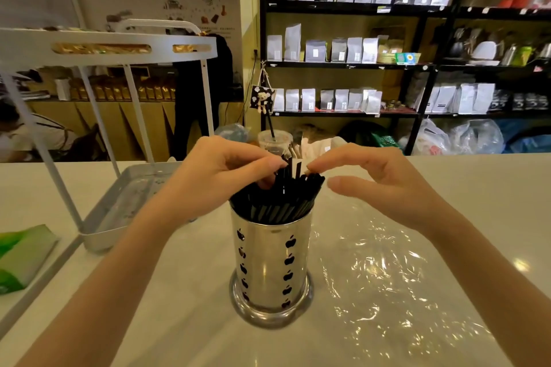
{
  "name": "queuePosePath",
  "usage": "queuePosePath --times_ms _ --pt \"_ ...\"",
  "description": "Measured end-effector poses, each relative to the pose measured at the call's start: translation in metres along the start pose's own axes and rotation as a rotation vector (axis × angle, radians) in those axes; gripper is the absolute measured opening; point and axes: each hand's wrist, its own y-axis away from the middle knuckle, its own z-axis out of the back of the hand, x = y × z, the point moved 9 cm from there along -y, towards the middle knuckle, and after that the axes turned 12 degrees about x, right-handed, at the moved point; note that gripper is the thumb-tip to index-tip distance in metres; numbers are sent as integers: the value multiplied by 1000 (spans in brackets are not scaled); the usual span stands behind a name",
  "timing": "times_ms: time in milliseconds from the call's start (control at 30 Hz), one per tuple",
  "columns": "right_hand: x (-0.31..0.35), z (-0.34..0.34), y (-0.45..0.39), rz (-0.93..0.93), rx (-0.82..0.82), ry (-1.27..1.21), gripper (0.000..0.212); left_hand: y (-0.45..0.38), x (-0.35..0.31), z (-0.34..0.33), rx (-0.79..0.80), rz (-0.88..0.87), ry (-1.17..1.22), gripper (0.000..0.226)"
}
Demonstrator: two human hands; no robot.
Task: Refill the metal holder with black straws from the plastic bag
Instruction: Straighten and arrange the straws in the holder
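the pale stone-look counter (pixel 447 188) runs wide and bare on the right toward its far edge, and its near part in front of the shiny cylindrical metal holder with apple-shaped cut-outs (pixel 269 262) is open too. the holder stands upright near the middle of the counter on a round base. to its left a white wire-leg rack with a tray base (pixel 119 211) crowds the space, and a green-and-white packet (pixel 21 256) lies at the left edge. just right of the holder a crumpled clear plastic bag (pixel 387 262) lies flat on the counter. the bunch of thin black straws (pixel 280 199) fills the holder, leaning right, tips above the rim. the left hand (pixel 220 170) pinches some straw tips between thumb and fingers. the right hand (pixel 378 185) touches the tips with its index finger, thumb spread apart, gripping nothing firmly. behind stands a lidded clear plastic cup (pixel 274 140).
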Motion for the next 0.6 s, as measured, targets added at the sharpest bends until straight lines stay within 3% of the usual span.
queuePosePath --times_ms 200,600 --pt "10 -7 6 75 10 143 38 8 -2 3 -48 -36 56 24" --pt "15 3 2 172 -103 139 20 11 -18 6 -112 -72 -100 25"
